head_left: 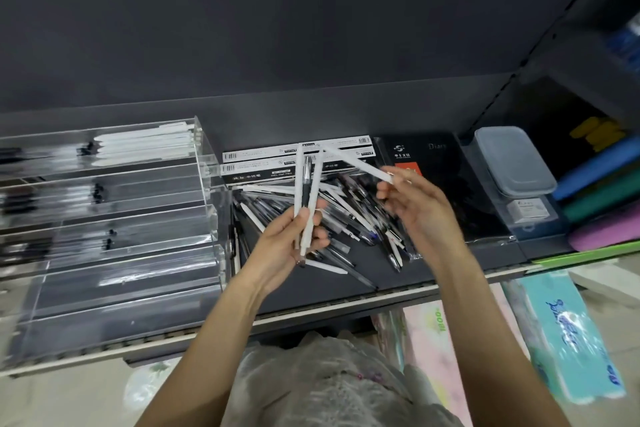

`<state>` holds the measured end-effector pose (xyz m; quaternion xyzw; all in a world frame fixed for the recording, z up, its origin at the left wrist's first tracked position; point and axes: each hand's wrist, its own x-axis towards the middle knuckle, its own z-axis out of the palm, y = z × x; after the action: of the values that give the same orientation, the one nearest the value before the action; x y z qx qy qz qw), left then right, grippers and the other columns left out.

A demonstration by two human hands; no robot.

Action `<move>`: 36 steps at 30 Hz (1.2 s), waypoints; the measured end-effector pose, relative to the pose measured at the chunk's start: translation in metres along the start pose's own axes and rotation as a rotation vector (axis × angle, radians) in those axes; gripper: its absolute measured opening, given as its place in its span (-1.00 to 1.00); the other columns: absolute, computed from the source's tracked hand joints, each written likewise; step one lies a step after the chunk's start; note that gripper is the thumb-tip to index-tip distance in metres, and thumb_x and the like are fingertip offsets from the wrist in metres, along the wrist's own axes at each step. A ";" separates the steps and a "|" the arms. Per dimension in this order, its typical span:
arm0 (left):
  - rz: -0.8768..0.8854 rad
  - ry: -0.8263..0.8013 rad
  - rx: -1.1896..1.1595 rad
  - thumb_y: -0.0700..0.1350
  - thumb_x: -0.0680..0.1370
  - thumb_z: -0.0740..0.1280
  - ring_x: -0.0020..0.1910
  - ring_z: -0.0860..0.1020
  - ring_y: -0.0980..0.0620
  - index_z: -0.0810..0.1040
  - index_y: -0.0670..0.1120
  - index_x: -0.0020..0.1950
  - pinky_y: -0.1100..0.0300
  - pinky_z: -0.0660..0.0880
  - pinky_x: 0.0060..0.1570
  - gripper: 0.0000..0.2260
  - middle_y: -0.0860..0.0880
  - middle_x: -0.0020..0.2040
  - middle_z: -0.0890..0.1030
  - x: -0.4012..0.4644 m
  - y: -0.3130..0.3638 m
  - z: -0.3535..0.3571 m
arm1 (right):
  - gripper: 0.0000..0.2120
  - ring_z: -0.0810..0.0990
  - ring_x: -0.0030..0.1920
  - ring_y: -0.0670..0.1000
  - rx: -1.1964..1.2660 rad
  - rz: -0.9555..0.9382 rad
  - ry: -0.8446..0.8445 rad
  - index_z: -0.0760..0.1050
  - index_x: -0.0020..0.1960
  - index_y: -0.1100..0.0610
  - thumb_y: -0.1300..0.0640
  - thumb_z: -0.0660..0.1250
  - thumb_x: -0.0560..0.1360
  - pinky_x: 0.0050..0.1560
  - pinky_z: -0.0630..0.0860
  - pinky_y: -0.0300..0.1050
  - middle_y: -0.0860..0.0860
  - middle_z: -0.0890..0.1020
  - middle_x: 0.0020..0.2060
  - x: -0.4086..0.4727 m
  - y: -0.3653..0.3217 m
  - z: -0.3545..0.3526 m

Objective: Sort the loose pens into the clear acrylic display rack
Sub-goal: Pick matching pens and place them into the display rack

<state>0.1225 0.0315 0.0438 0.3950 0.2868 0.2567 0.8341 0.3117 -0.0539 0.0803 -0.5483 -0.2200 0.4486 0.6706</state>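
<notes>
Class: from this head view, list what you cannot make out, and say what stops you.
- Rack: left part cut off by the frame edge; pens inside blurred.
- Pen pile: partly hidden behind both hands.
- Box print: too small to read.
- Shelf far right: blurred.

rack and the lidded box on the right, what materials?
Rack: clear rigid plastic, probably acrylic, glossy; pens show through and its edges catch light. Box: translucent, slightly frosted plastic; contents look hazy through it.
</notes>
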 end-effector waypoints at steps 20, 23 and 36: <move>0.150 0.294 0.205 -0.16 0.64 0.15 -0.08 0.60 0.13 0.56 -0.07 0.12 0.33 0.48 -0.18 -0.81 0.03 -0.01 0.67 0.003 -0.020 0.022 | -0.90 0.48 0.13 -0.08 -0.560 -0.129 0.260 0.52 -0.22 0.06 0.15 0.44 0.43 0.02 0.36 -0.46 -0.03 0.56 0.04 -0.028 0.079 0.068; 0.172 0.285 0.272 -0.18 0.64 0.16 -0.23 0.58 0.19 0.56 -0.13 0.04 0.36 0.46 -0.24 -0.82 0.04 -0.15 0.65 -0.001 -0.021 0.021 | -0.83 0.42 0.18 -0.09 -0.685 -0.121 0.228 0.48 -0.25 -0.02 0.15 0.46 0.40 -0.08 0.25 -0.62 -0.03 0.49 0.08 -0.028 0.073 0.063; 0.007 0.094 0.215 -0.18 0.64 0.12 -0.19 0.62 0.08 0.48 -0.16 0.20 0.16 0.59 -0.09 -0.79 0.00 -0.08 0.67 -0.022 -0.016 0.017 | -0.75 0.51 -0.42 -0.14 -0.684 0.062 -0.288 0.61 -0.11 0.28 0.07 0.44 0.44 -0.35 0.44 -0.25 0.02 0.61 -0.40 0.024 0.007 0.061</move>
<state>0.1220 -0.0005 0.0464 0.4708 0.3499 0.2458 0.7717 0.2731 -0.0004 0.0871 -0.6783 -0.4328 0.4418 0.3968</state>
